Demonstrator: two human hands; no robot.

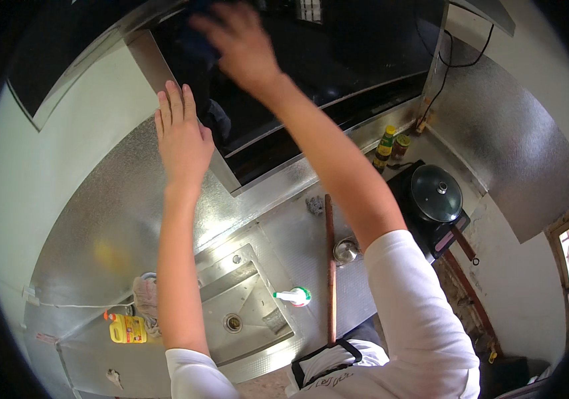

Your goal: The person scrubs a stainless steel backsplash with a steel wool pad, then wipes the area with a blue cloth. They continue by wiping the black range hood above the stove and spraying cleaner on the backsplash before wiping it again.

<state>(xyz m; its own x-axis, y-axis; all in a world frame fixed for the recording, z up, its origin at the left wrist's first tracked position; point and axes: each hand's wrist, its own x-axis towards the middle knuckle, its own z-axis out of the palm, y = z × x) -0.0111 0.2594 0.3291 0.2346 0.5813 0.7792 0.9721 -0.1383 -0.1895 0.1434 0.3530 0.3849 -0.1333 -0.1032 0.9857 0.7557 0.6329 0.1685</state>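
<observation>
A black glossy panel [354, 55] of what looks like a range hood fills the top of the view. My right hand [244, 47], blurred by motion, reaches to its upper left part. Under its fingers is a dark blue cloth [197, 37], partly hidden and hard to make out against the black. My left hand [182, 127] lies flat against the metal side edge [152, 57] of the hood, fingers stretched and holding nothing. Both bare forearms reach up over the counter.
Below are a steel sink [277, 329], a white spray bottle [294, 296], a wooden stick [330, 269], a steel bowl [346, 251] and a scouring pad [315, 205]. A lidded pan [436, 194] sits right; a yellow jug [128, 329] stands left. A black cord [448, 75] hangs by the hood.
</observation>
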